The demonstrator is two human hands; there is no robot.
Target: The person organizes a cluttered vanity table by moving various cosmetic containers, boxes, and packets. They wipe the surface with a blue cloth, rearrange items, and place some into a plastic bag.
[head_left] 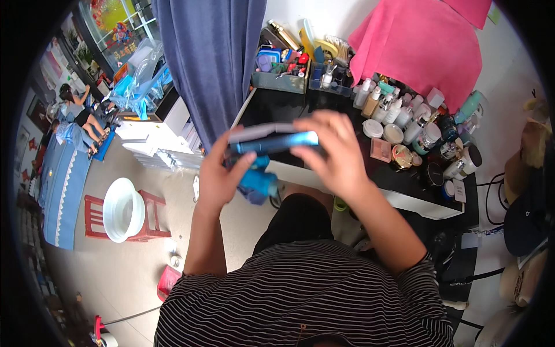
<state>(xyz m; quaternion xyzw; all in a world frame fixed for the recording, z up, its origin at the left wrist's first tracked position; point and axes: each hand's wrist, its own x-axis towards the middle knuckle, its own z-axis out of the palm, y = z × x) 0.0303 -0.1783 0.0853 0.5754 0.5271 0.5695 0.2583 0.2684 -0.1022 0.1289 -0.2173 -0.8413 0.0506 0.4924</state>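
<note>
Between my two hands, above the front edge of the black dressing table, is a flat blue case with a pale lilac upper part. Motion blurs it, and its exact kind cannot be made out. My left hand grips its left end, thumb below and fingers behind. At the other end, my right hand has its thumb and fingers around the corner. Lower down, behind my left thumb, some bright blue material shows; whether it touches the hand is unclear.
Cosmetic bottles and jars crowd the table's right side. Two organiser boxes stand at the back, near a grey-blue curtain. On the left, a pale basin rests on a red chair. People are farther off.
</note>
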